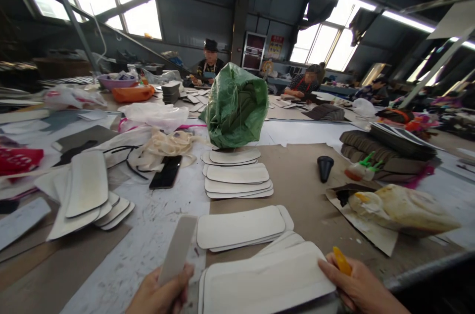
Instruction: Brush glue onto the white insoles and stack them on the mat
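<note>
Fingers on the left hand [162, 288] are wrapped round the bottom end of a flat grey strip [180, 242], which I've got sticking up at a slant. On the right hand [361, 282] they're curled closed around a yellow tool [342, 261], can't make out what kind from my end, and one fingertip is up at the right edge of the top white panel [265, 279]. Can't tell if it's actually pinched, tbh. That panel lies on the nearest stack [201, 291], front of the surface [156, 225], between both hands. Just behind sits another stack [241, 226], then more rows [237, 173] running back to a green plastic bag [230, 111].
</note>
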A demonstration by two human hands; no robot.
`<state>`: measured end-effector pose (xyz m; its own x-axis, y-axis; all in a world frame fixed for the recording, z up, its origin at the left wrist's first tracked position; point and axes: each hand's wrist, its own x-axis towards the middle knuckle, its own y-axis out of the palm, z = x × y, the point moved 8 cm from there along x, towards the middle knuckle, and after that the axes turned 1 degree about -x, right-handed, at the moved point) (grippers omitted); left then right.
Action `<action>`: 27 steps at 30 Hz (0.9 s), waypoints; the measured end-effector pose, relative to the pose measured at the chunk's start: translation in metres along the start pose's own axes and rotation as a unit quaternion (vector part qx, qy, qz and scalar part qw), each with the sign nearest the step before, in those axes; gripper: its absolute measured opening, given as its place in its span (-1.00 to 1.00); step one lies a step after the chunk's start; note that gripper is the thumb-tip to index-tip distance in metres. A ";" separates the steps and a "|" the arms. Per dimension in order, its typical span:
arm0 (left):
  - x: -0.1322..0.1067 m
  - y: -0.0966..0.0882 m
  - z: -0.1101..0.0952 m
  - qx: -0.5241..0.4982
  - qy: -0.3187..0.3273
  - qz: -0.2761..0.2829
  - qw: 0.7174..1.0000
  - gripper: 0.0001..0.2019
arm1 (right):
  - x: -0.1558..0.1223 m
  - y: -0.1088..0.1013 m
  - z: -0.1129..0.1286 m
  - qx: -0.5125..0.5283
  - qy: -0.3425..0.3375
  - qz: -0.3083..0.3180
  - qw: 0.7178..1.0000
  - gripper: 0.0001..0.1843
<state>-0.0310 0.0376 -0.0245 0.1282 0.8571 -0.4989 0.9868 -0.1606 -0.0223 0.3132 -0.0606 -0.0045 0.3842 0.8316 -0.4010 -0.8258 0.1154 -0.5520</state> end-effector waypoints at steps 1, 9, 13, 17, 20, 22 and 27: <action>0.005 -0.008 -0.005 0.009 0.014 -0.044 0.999 -0.53 | 0.001 -0.004 0.000 -0.027 -0.004 -0.011 1.000 -0.50; 0.047 0.000 -0.029 0.065 0.047 -0.053 0.995 -0.60 | 0.012 -0.047 0.017 -0.280 -0.044 -0.105 0.953 -0.60; 0.055 0.025 -0.024 0.041 0.035 0.004 0.999 -0.68 | 0.004 -0.069 0.064 -0.224 -0.099 -0.185 0.952 -0.58; 0.056 0.045 -0.016 0.025 0.026 0.030 0.999 -0.70 | -0.003 -0.063 0.130 -0.111 -0.184 -0.177 0.960 -0.42; 0.059 0.050 -0.011 0.016 0.013 0.038 0.999 -0.70 | 0.011 -0.019 0.158 -0.004 -0.199 -0.097 0.975 -0.37; 0.061 0.050 -0.008 0.010 0.006 0.045 0.999 -0.70 | 0.026 0.026 0.164 0.107 -0.187 -0.005 0.976 -0.41; 0.066 0.048 -0.002 -0.006 -0.009 0.052 0.999 -0.74 | 0.057 0.096 0.143 0.150 -0.113 0.090 0.978 -0.61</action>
<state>0.0255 0.0875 -0.0570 0.2290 0.8273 -0.5130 0.9692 -0.2430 0.0408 0.1964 0.0753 0.0243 0.1485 0.9478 -0.2821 -0.9686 0.0820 -0.2345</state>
